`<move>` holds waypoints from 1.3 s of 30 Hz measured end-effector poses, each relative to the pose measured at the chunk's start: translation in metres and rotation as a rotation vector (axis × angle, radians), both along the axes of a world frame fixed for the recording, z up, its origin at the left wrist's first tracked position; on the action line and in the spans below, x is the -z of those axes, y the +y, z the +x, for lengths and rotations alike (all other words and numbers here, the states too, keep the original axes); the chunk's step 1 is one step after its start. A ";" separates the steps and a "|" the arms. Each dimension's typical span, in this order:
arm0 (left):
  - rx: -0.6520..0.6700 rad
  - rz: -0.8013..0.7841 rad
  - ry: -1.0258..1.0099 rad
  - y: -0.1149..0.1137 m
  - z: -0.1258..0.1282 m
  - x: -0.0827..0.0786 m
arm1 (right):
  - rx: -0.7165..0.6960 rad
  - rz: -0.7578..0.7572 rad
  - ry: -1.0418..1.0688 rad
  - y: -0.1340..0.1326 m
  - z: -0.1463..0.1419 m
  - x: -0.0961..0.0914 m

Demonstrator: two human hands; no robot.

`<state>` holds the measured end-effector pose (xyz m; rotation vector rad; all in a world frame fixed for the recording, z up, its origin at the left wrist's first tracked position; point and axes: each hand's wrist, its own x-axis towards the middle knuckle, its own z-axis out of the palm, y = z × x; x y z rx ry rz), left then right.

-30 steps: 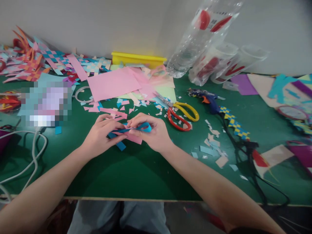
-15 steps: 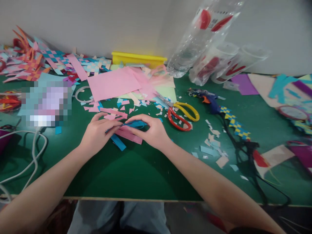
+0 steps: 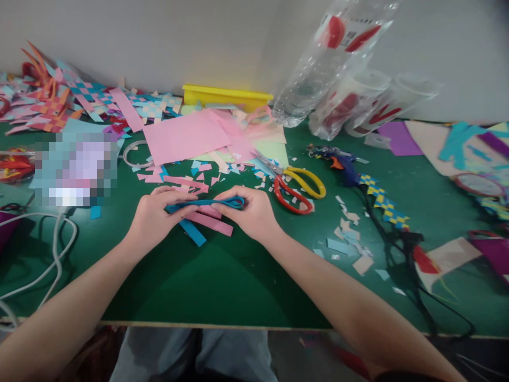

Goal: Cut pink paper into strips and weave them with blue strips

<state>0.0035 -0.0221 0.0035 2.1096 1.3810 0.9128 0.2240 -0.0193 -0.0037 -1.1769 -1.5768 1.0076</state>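
Both hands hold a folded blue paper strip (image 3: 207, 202) stretched level just above the green table (image 3: 222, 281). My left hand (image 3: 153, 218) pinches its left end, fingers closed. My right hand (image 3: 250, 212) pinches the looped right end, fingers closed too. Under the strip lie pink paper strips (image 3: 210, 223) and another blue strip (image 3: 193, 232) flat on the table.
Red-and-yellow scissors (image 3: 296, 185) lie right of my right hand. A pink sheet (image 3: 183, 135), paper scraps, a yellow tray (image 3: 225, 95), clear plastic bottles (image 3: 330, 58), a glue gun (image 3: 340, 159) with a black cord, woven paper pieces (image 3: 59, 98) and white cables (image 3: 47, 254) surround the work spot.
The hands have drawn apart and pulled the blue strip out straight and level; a second ago it was bunched with pink strips between them. The pink strips now lie on the table.
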 end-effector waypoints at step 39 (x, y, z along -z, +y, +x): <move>-0.071 -0.171 -0.117 0.000 0.003 -0.002 | 0.035 -0.031 0.030 0.001 0.000 -0.003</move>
